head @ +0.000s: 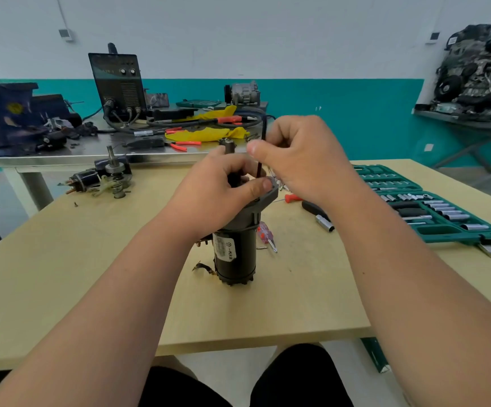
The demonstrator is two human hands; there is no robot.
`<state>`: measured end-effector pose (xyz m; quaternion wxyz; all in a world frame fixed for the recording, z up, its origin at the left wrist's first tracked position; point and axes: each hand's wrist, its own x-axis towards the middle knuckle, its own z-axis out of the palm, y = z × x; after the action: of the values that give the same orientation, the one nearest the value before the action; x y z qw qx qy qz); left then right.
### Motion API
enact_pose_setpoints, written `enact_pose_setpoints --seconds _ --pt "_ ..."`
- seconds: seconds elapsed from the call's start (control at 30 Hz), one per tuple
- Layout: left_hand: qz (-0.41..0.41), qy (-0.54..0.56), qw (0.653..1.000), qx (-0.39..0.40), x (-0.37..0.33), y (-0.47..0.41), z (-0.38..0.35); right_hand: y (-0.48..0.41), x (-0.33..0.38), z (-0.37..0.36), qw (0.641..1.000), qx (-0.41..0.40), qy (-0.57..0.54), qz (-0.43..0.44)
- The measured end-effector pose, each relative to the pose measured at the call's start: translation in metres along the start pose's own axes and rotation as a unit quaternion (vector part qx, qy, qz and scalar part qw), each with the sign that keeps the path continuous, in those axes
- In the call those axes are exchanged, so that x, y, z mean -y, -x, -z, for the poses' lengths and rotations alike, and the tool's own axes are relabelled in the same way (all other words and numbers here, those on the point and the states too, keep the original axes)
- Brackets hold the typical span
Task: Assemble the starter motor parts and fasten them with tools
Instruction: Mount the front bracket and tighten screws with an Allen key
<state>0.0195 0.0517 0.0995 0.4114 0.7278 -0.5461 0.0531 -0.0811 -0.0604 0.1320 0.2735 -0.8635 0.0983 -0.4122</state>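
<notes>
Two knees (297, 377) in black cloth poke out under the near edge of the table (91, 289). Two bare arms reach out over them to the middle of the table.

The motor (235, 254) stands up straight there, on its end. It is black and round, with a white label on its side. Its grey top leans a bit to the right.

The left hand (217, 183) holds the top of the motor. Its fingers are curled round the top and the thumb presses on the grey part.

The right hand (300, 160) is just above it. It pinches a thin black key (263, 127) between thumb and fingers. The key stands up straight and its low end goes down to the top of the motor.

A red screwdriver (264, 233) lies just beside the motor, on its right. A tool with a black handle (316, 211) lies a bit more to the right.

A green case (444, 227) of shiny sockets lies open along the right edge.

A heap of small motor parts (106, 177) sits at the far left corner.

Behind the table is a metal bench (91, 148). On it are a black box (118, 83) with knobs and a yellow cloth (206, 133).
</notes>
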Motion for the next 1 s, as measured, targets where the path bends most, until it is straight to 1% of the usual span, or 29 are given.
enact_pose_setpoints --seconds 0.07,0.13,0.2,0.23,0.27,0.37,0.4,0.43,0.5,0.53,0.6,0.67,0.7,0.73,0.77,0.83,0.87,0.9,0.97,1.0 --pt "0.010 0.010 1.000 -0.020 0.002 0.000 -0.001 0.001 -0.001 -0.005 1.000 -0.004 -0.011 -0.009" --pt "0.007 0.007 1.000 -0.015 0.004 0.000 0.001 0.001 0.001 -0.002 0.998 0.048 -0.033 -0.003" --pt "-0.009 0.005 1.000 0.010 0.004 0.000 0.003 0.000 0.002 0.005 0.993 0.101 -0.063 0.006" --pt "-0.016 0.006 1.000 0.020 0.003 0.000 0.003 -0.001 0.002 0.007 0.993 0.097 -0.059 0.010" --pt "-0.020 0.008 1.000 0.020 0.002 0.000 0.003 -0.001 0.001 0.006 0.996 0.074 -0.044 0.011" --pt "-0.007 0.017 1.000 -0.016 0.000 0.001 -0.001 0.001 -0.001 -0.005 1.000 -0.012 -0.011 -0.002" --pt "-0.003 0.020 1.000 -0.022 0.000 0.001 -0.002 0.002 -0.001 -0.006 1.000 -0.013 -0.012 -0.006" --pt "-0.005 0.021 1.000 -0.021 0.000 0.001 -0.002 0.003 -0.002 -0.004 1.000 0.009 -0.019 -0.005" --pt "-0.016 0.020 1.000 -0.002 0.000 0.001 0.001 0.003 -0.001 0.003 0.996 0.078 -0.052 0.001" --pt "-0.022 0.018 1.000 0.010 -0.001 0.002 0.002 0.003 0.000 0.006 0.994 0.089 -0.060 0.006" --pt "-0.026 0.014 0.999 0.014 -0.003 0.002 0.001 0.002 -0.002 0.005 0.998 0.045 -0.039 0.012" --pt "-0.014 0.019 1.000 -0.010 -0.003 0.002 -0.001 0.004 -0.003 -0.002 1.000 -0.011 -0.013 0.005" --pt "-0.006 0.023 1.000 -0.019 -0.003 0.002 -0.002 0.005 -0.003 -0.004 1.000 -0.018 -0.013 0.000" --pt "-0.001 0.026 0.999 -0.021 -0.002 0.002 -0.001 0.006 -0.003 -0.003 1.000 -0.002 -0.023 -0.002" --pt "-0.001 0.026 1.000 -0.017 -0.001 0.002 0.000 0.007 -0.003 0.000 0.999 0.033 -0.038 0.000" --pt "-0.013 0.017 1.000 0.009 0.000 0.001 0.003 0.007 -0.001 0.007 0.994 0.088 -0.063 0.010" --pt "-0.020 0.011 1.000 0.021 0.000 0.000 0.003 0.006 -0.002 0.008 0.994 0.085 -0.064 0.017" --pt "-0.028 0.010 0.999 0.025 -0.001 0.001 0.003 0.006 -0.003 0.006 0.996 0.064 -0.061 0.020" --pt "-0.025 0.023 0.999 0.001 -0.003 0.002 0.001 0.006 -0.006 -0.001 0.998 0.010 -0.055 0.012" --pt "-0.019 0.027 0.999 -0.014 -0.003 0.002 0.000 0.007 -0.006 -0.004 0.999 -0.001 -0.054 0.005"
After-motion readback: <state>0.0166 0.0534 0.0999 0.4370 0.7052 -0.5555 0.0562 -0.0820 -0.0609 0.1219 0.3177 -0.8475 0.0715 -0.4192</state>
